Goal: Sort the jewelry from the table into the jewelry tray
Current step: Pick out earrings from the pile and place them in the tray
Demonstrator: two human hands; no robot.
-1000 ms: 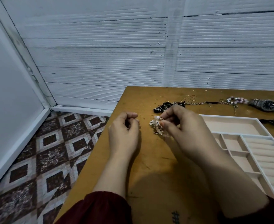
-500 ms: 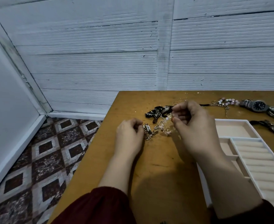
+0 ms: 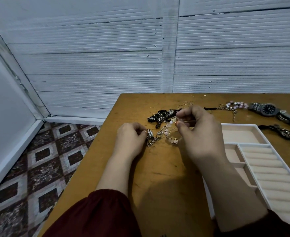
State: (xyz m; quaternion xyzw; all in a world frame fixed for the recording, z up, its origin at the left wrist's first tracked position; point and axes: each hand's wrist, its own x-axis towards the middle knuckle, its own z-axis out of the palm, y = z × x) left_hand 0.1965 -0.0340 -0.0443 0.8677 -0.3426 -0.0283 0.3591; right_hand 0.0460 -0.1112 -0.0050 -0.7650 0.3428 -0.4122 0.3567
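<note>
Now both hands pinch one tangled chain cluster (image 3: 164,134) low over bench (image 3: 158,177), left of jewelry tray (image 3: 243,134): left hand (image 3: 129,140) nips pearl end, right hand (image 3: 199,132) a gold link. Light, limp, snag-prone, prob. fragile; grip at beads, w/o yanking.

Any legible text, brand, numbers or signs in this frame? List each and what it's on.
None can be read.
Dark dial of the silver metal wristwatch: any markings or brand are too small and blurred to read.
White compartmented jewelry tray, brown wooden table, white ribbed wall: no text shows.
</note>
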